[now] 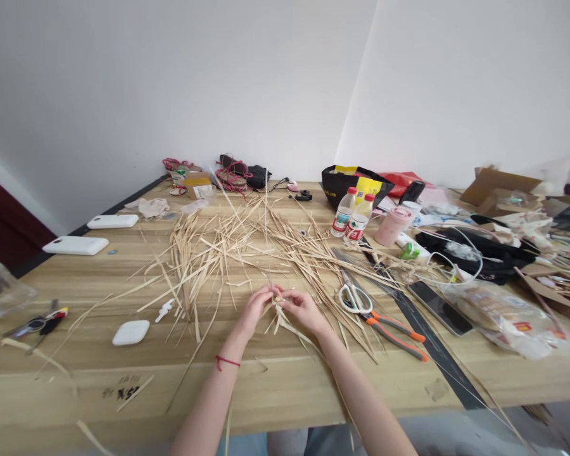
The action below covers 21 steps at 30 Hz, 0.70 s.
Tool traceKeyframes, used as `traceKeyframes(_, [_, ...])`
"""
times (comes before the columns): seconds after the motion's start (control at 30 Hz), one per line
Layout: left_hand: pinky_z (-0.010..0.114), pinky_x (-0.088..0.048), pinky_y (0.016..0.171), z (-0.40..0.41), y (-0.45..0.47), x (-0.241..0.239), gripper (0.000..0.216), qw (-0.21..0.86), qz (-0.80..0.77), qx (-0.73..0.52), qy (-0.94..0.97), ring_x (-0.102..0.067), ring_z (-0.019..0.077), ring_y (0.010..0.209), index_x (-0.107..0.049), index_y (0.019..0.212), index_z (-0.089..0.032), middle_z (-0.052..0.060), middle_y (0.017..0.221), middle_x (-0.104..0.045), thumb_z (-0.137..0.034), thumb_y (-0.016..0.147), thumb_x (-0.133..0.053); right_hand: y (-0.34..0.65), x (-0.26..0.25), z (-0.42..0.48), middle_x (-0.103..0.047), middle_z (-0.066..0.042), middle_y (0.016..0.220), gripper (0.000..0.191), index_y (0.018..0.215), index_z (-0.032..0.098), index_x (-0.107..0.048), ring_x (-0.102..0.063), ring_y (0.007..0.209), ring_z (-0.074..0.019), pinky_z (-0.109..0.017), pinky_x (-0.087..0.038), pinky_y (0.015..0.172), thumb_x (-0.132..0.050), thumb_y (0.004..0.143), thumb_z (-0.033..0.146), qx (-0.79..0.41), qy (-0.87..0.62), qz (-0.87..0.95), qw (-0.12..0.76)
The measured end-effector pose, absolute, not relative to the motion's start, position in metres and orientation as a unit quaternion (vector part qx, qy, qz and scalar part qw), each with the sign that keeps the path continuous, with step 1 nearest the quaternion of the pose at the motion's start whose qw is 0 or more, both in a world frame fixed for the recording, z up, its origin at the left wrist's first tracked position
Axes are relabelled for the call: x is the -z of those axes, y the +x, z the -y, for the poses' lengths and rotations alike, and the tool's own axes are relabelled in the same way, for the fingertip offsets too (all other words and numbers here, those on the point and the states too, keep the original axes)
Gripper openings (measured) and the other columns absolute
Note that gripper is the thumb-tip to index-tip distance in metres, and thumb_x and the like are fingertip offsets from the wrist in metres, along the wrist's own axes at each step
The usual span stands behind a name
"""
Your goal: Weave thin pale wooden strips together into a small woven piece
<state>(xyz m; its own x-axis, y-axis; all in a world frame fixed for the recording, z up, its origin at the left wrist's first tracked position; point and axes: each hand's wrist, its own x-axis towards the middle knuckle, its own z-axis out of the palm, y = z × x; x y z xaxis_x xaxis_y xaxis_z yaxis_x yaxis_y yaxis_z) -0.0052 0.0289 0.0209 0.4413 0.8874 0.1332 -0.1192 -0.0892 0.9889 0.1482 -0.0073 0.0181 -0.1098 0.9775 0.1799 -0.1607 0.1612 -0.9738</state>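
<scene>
Near the middle of the table, my left hand (256, 305) and my right hand (304, 308) meet with fingers closed around a small bundle of woven straw (277, 301). Loose strip ends fan out below it toward me, and a thin stalk stands up from its top. My fingers cover most of the bundle, so its exact shape is hard to make out. A wide heap of dry straw strips (213, 250) spreads just beyond my hands. White-handled scissors (355, 299) and pliers with orange and grey handles (394, 332) lie right of my right hand.
Two red-capped bottles (344, 214), a pink cup (393, 227), a black bag (335, 187) and a phone (439, 307) crowd the right side. At left lie a white earphone case (131, 332), small tools (40, 324) and two white oblong devices (76, 246). A wall rises behind.
</scene>
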Motion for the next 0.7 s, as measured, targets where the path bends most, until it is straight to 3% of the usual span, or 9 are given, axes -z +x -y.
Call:
traceKeyframes(0.17, [0.038, -0.046, 0.096, -0.027, -0.005, -0.025, 0.032, 0.596, -0.301, -0.439, 0.601, -0.056, 0.0221, 0.113, -0.071, 0.085, -0.020, 0.009, 0.118, -0.063, -0.030, 0.087, -0.041, 0.148, -0.025, 0.008, -0.068, -0.008, 0.111, 0.035, 0.101, 0.023, -0.071, -0.061, 0.104, -0.0244, -0.041, -0.045, 0.092, -0.075, 0.069, 0.036, -0.504, -0.372, 0.542, 0.560])
traceKeyframes(0.33, [0.037, -0.036, 0.107, -0.022, -0.005, -0.035, 0.036, 0.577, -0.295, -0.435, 0.625, -0.043, 0.0201, 0.129, -0.064, 0.116, -0.023, 0.005, 0.135, -0.053, -0.025, 0.084, -0.047, 0.147, -0.020, 0.009, -0.072, -0.005, 0.080, 0.032, 0.091, 0.019, -0.072, -0.065, 0.069, -0.0164, -0.031, -0.051, 0.066, -0.077, 0.065, 0.037, -0.539, -0.376, 0.480, 0.581])
traceKeyframes(0.47, [0.038, -0.037, 0.106, -0.018, -0.003, -0.038, 0.040, 0.559, -0.309, -0.430, 0.638, -0.042, 0.0206, 0.130, -0.056, 0.125, -0.025, 0.006, 0.138, -0.049, -0.029, 0.086, -0.049, 0.147, -0.017, 0.007, -0.069, -0.004, 0.073, 0.026, 0.081, 0.018, -0.072, -0.062, 0.063, -0.0147, -0.029, -0.050, 0.062, -0.078, 0.065, 0.038, -0.537, -0.379, 0.470, 0.589])
traceKeyframes(0.57, [0.037, -0.047, 0.095, -0.017, 0.000, -0.035, 0.040, 0.551, -0.325, -0.453, 0.621, -0.056, 0.0208, 0.114, -0.053, 0.124, -0.024, 0.009, 0.127, -0.057, -0.032, 0.085, -0.053, 0.150, -0.016, 0.005, -0.070, -0.004, 0.078, 0.027, 0.082, 0.019, -0.071, -0.062, 0.068, -0.0160, -0.030, -0.051, 0.066, -0.079, 0.063, 0.037, -0.525, -0.385, 0.460, 0.604])
traceKeyframes(0.7, [0.034, -0.054, 0.078, -0.018, 0.003, -0.029, 0.023, 0.534, -0.350, -0.473, 0.607, -0.065, 0.0187, 0.086, -0.060, 0.092, -0.017, 0.006, 0.092, -0.067, -0.037, 0.081, -0.059, 0.155, -0.014, 0.001, -0.069, -0.004, 0.081, 0.027, 0.081, 0.020, -0.071, -0.063, 0.072, -0.0169, -0.031, -0.051, 0.070, -0.080, 0.061, 0.036, -0.499, -0.398, 0.440, 0.632])
